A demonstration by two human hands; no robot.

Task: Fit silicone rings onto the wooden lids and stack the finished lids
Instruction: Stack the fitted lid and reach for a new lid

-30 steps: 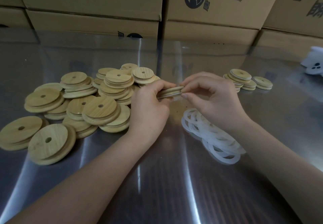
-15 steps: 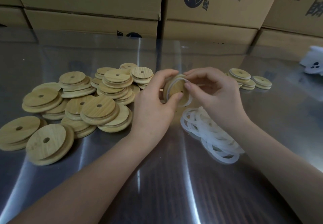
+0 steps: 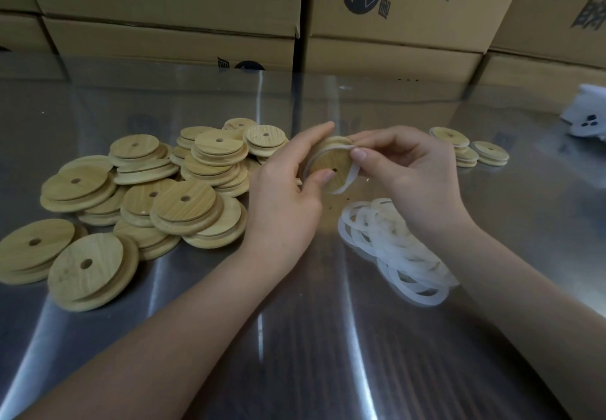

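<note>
At the far left of our shiny steel table (image 3: 295, 354) lies the loose heap of round pale wooden lids (image 3: 147, 196), each with a small hole in its middle, many overlapping or leaning on one another. Just right of that heap our left hand (image 3: 288, 196) holds one round wooden lid with a centre hole (image 3: 331, 164) above the table, tilted up so its face turns toward us; the thumb presses on the face near the hole and the fingers curl behind the far rim, so the hand is clamped on it. A translucent white silicone ring (image 3: 347, 177) runs round this lid's edge, seated along the top and hanging free in a loop at the lower right. Our right hand (image 3: 410, 177) pinches that ring against the upper rim, thumb and forefinger closed together on it. Below that hand, flat on the table, sits a tangled pile of translucent white silicone rings (image 3: 393, 249). Farther right and back stand short stacks of ringed wooden lids (image 3: 465, 150). Brown cardboard boxes with dark printing (image 3: 393, 9) line the rear, and a white object (image 3: 587, 114) lies at the far right edge.
</note>
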